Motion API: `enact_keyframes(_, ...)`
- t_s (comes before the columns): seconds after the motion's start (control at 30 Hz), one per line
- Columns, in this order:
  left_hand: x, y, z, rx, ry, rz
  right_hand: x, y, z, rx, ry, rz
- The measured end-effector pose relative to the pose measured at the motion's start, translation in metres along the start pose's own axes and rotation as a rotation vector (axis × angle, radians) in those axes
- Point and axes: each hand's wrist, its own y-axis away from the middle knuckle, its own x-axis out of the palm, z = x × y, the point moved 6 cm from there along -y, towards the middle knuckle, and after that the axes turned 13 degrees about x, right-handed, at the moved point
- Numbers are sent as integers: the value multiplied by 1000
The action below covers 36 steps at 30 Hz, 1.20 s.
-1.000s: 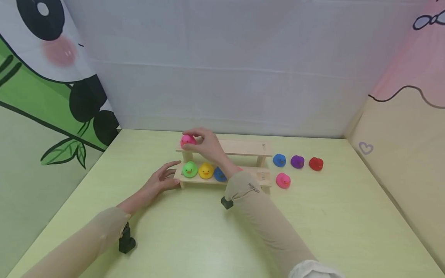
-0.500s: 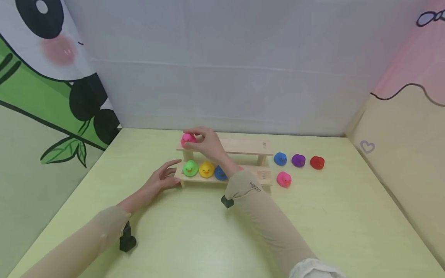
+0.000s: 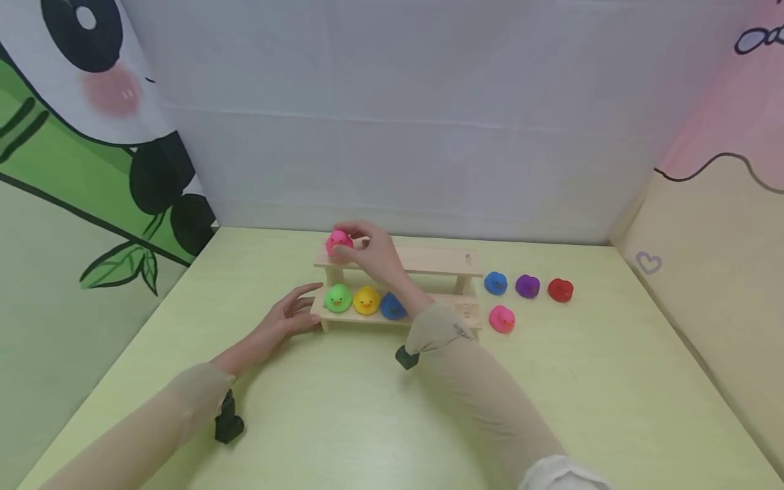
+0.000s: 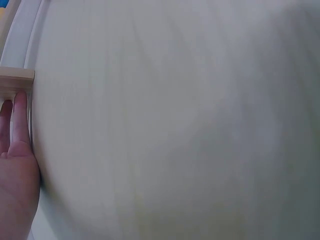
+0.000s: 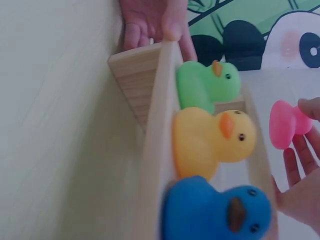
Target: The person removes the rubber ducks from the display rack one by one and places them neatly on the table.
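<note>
Over the left end of the upper shelf, my right hand (image 3: 375,255) pinches a pink rubber duck (image 3: 339,243) between thumb and fingers. The right wrist view shows this duck (image 5: 285,124) with the thumb on one side and fingers on the other. My left hand (image 3: 286,315) holds the left end of the two-tier wooden stand (image 3: 441,260), thumb at the front corner and fingers farther back. A green duck (image 3: 338,298), a yellow duck (image 3: 366,300) and a blue duck (image 3: 393,307) sit in a row on the lower shelf. My right wrist and sleeve hide part of that shelf.
On the table right of the stand are another blue duck (image 3: 495,283), a purple duck (image 3: 527,286), a red duck (image 3: 560,290) and another pink duck (image 3: 502,318). A pale cloth wall (image 3: 398,170) rises behind the table, with printed side panels left and right.
My right hand and the pink duck have shifted slightly right and up relative to the upper shelf. My left hand stays at the stand's end; the head view has shifted a little.
</note>
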Motion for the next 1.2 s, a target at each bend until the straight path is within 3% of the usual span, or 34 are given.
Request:
enact_keyframes(0.17,3,-2,0,8,16,0,-23,11,7,-35,1,-70)
enact_keyframes(0.57,4,3,9,26,34,-7,-82,59,8,-81,39,-186)
enact_keyframes(0.93,3,1,10,15,10,10,-133,104,-15,-19,123,-235)
enact_keyframes(1.2,1,0,6,9,-21,4,-166,137,-35,-4,296,-282)
